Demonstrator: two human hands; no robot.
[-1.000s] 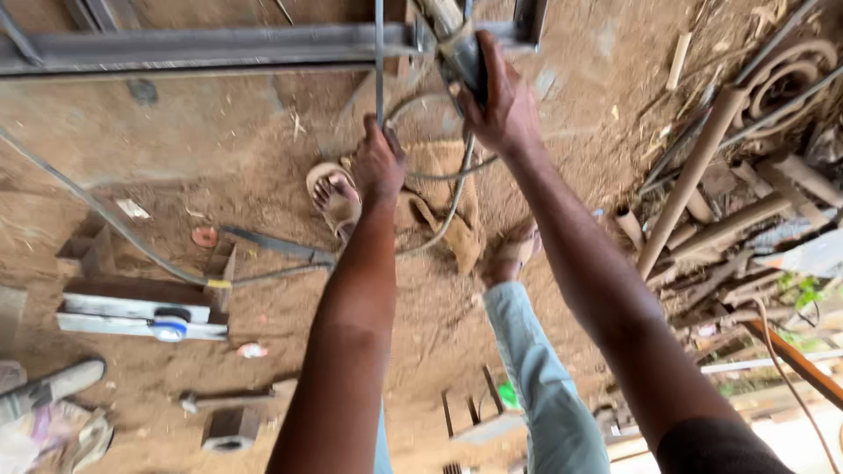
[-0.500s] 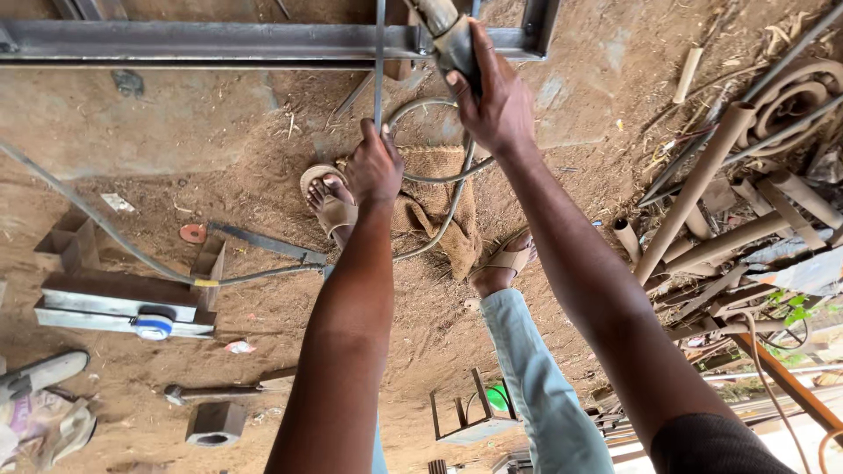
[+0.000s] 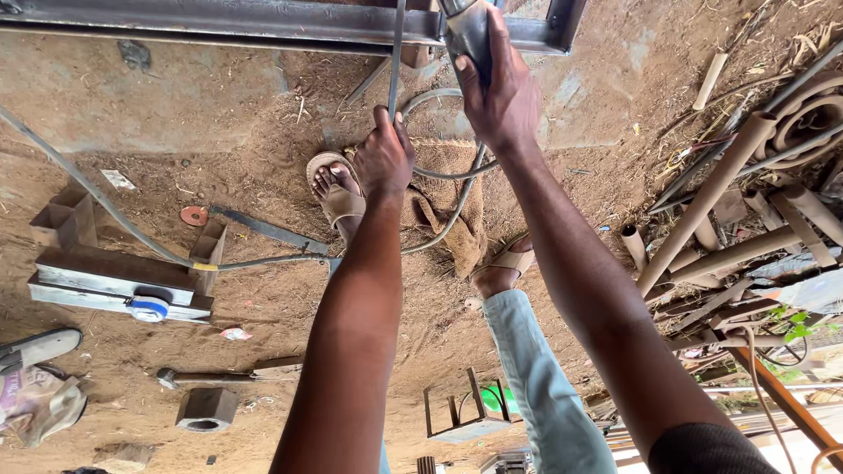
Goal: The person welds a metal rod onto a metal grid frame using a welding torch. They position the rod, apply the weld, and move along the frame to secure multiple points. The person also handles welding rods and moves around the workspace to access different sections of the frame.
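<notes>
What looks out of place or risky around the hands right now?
The cable loops loosely on the dirt right beside the sandalled feet, under the right hand gripping the tool. The left hand holds a thin rod.

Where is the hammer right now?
In the head view the hammer lies on the dirt at lower left, left of the left forearm, between the square metal block below it and the steel bars above.
</notes>
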